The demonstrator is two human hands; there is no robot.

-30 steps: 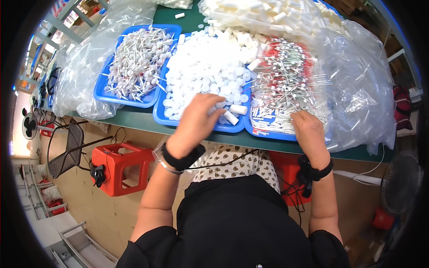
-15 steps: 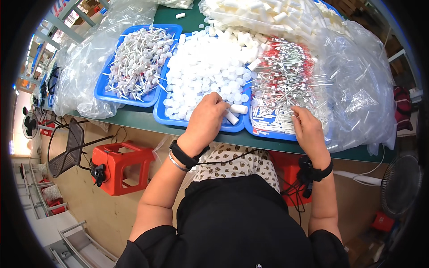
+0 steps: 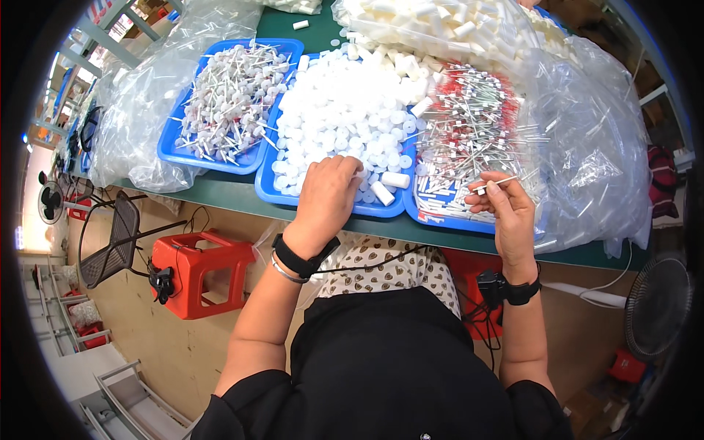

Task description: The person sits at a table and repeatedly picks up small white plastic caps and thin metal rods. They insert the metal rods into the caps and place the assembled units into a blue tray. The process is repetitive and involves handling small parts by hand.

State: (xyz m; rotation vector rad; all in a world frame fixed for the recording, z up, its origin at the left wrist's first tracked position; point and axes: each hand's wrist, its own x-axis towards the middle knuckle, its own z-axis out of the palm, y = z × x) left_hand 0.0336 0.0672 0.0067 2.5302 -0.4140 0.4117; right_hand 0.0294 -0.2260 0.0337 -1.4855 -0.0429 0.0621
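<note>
A thin pale rod (image 3: 507, 180) was pinched in the right hand (image 3: 512, 213), between the thumb and the fingers beside it, held aslant above the right-hand blue tray (image 3: 463, 223); the thumb was pressed up against the rod and the other fingers were curled, pointing leftward; beneath and beyond that hand lay short white sticks (image 3: 440, 199) and a tangled heap of thin metal stems with white heads (image 3: 477, 110), red showing among them; the left hand (image 3: 326, 198) was bent over the near part of the middle blue tray (image 3: 271, 193), back of the hand up, fingers drawn together and fingertips down at the white plastic washers (image 3: 378, 143); whether those fingers had closed on a washer could not be told, as the hand itself hid them; just to the right of the left hand lay two white cylinders (image 3: 396, 180), near each other on the tray's contents; the left-hand blue tray (image 3: 209, 165), heaped with stems bearing rounded pale heads (image 3: 235, 103), stood apart from both hands; a clear plastic bag (image 3: 587, 161) lay crumpled to the right of the right hand, and all rested on the green table (image 3: 238, 198).
</note>
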